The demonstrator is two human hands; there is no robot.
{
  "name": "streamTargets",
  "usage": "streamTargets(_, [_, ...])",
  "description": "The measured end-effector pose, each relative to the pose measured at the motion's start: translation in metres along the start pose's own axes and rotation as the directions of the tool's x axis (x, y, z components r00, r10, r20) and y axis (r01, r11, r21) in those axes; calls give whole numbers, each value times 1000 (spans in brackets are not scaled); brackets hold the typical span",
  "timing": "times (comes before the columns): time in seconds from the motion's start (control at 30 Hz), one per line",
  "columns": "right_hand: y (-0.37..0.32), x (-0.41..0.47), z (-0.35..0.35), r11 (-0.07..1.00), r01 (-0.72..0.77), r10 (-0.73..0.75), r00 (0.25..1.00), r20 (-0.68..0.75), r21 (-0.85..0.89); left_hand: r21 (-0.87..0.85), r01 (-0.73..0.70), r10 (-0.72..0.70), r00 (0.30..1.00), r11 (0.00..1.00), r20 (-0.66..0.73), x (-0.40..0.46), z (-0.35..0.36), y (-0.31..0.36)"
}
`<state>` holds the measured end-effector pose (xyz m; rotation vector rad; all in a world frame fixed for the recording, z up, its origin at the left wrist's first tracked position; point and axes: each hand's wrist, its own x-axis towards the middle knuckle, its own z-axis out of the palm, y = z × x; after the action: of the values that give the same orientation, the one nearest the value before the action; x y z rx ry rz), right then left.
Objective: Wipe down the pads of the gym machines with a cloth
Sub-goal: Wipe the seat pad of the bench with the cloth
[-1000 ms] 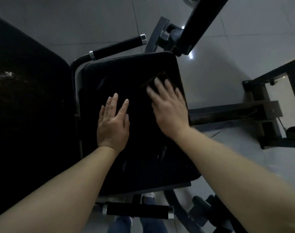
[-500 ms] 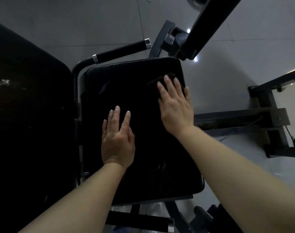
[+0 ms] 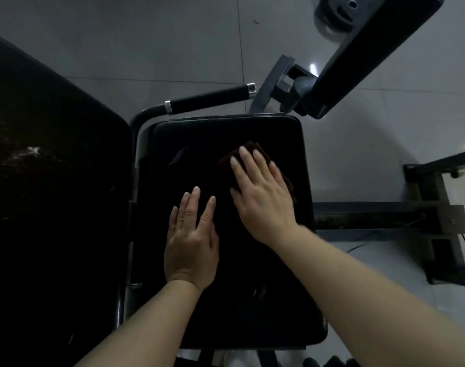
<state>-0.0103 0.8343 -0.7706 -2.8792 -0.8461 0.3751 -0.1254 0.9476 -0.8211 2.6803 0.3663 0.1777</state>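
Reaching in from the bottom edge of the view, two bare forearms extend over a black seat pad of a gym machine. The left hand lies flat on the middle of the pad, palm down, fingers straight and slightly spread, holding nothing. Just beyond it and to the right, the right hand presses flat on a dark brown cloth, fingers straight and a little fanned; the cloth shows only past the fingertips and along the hand's right edge, lying on the far right part of the pad. A faint pale scuff marks the pad's far left area. Left of the seat pad, a larger black back pad fills the side of the view, with whitish specks on it. Beyond the seat pad, a black handle with metal end collars runs along its far edge. A dark machine arm rises at upper right from a grey bracket. Grey floor tiles lie underneath, and a dark steel frame stands at right.
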Motion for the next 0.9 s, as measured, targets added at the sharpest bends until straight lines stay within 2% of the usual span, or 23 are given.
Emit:
streamTargets(0.23, [9, 111, -16, 998, -60, 61, 997, -57, 5, -40, -7, 7, 1000, 999, 14, -1, 0, -2])
streamTargets(0.3, [5, 106, -16, 999, -48, 48, 997, -60, -6, -44, -3, 3, 1000, 999, 16, -1, 1, -2])
streamTargets(0.47, [-3, 31, -1, 994, 88, -89, 996, -8, -66, -24, 2, -2, 1000, 1000, 16, -2, 1, -2])
streamTargets(0.53, [4, 40, -3, 994, 94, -94, 996, 4, -63, -27, 0, 1, 1000, 1000, 22, -2, 2, -1])
streamTargets(0.63, [8, 88, -14, 997, 43, -43, 999, -6, -64, -44, -2, 4, 999, 999, 41, -2, 1, -2])
streamTargets(0.77, [-1, 122, -16, 992, -121, 122, 993, 5, -26, -43, -7, 9, 999, 999, 45, -1, -1, -3])
streamTargets(0.9, [-1, 84, -9, 996, -79, 77, 996, -34, -49, -47, 3, -2, 1000, 999, 28, -1, -1, -2])
